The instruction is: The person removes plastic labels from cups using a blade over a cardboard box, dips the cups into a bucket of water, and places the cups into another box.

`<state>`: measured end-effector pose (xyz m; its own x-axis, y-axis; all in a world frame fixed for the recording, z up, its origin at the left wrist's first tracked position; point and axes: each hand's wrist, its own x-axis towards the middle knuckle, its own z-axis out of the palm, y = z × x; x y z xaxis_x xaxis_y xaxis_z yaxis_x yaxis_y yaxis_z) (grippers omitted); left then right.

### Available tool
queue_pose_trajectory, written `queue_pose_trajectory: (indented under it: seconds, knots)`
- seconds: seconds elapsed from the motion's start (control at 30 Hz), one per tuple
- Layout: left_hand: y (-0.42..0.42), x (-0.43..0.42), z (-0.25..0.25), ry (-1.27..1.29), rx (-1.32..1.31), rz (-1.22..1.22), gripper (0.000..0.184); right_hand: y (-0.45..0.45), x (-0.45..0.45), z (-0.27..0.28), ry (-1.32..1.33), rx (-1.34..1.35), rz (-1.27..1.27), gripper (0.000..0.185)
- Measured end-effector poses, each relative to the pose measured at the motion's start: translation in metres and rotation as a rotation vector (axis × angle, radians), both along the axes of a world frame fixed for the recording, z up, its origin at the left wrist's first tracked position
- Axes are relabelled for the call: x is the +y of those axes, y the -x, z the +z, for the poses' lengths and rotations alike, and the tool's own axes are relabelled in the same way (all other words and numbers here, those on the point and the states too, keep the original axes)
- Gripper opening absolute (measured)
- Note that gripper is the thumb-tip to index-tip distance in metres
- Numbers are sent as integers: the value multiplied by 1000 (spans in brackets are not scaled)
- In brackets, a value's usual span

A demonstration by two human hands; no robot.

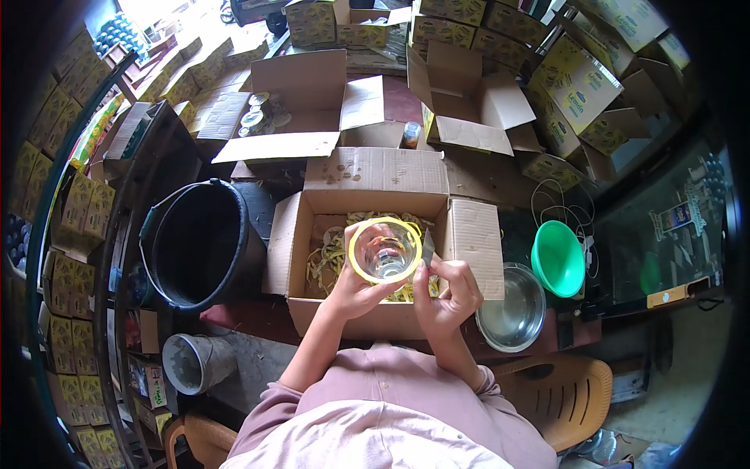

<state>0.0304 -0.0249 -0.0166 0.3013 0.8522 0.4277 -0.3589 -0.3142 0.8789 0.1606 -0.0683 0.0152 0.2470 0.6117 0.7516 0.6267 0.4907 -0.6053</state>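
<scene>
Centrally, the left hand point(353, 291) curls its fingers around a clear cup point(386, 250) over a carton point(351, 322) of yellow strips point(328, 258); the right hand's point(453, 291) pinch a small blade point(427, 248) beside the rim, where slipping could cut them.

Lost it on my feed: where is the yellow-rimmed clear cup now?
In the head view, the clear cup is near centre, held in the left hand over the near box, just left of the blade in the right hand.

Left fingers point(388, 290) hold a yellow-rimmed cup point(385, 251); right fingers point(423, 288), a blade point(427, 248).
</scene>
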Motion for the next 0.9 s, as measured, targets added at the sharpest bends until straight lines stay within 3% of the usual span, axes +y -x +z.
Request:
queue_pose_trajectory:
  seconds: [0.17,0.47,0.7,0.9]
  knots:
    - [1,0,0,10,-25,5,69,4,-1,-1,12,-15,-2,19]
    - [8,1,-10,-82,160,-10,72,0,5,1,17,-13,-2,23]
    - [10,5,-12,-23,60,-129,70,-4,9,1,44,35,98,25]
    - [7,-1,-2,142,-115,-91,65,-1,5,3,88,18,91,22]
